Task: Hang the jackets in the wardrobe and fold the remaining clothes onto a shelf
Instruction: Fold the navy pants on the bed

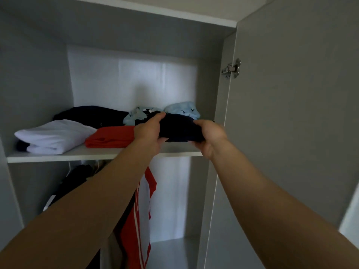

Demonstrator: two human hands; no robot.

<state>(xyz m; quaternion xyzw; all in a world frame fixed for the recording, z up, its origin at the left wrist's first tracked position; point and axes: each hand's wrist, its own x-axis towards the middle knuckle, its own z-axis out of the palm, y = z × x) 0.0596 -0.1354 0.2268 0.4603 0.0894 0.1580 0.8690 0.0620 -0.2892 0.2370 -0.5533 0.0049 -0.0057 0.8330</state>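
Observation:
A folded dark navy garment [179,127] is held at the right end of the wardrobe shelf [58,156]. My left hand [148,131] grips its left side, fingers over the top and thumb below. My right hand [208,137] grips its right side. On the shelf lie a folded white garment [54,135], a folded red one [111,137], a dark one [89,114] behind them and a light blue patterned one [182,108] at the back right. Below the shelf hang a red-and-white jacket [143,206] and a dark jacket [73,181].
The open wardrobe door [291,113] stands at the right with a metal hinge [232,68]. The wardrobe's right side panel [219,117] is close beside the right hand. Its floor [169,251] shows at the bottom right of the hanging space.

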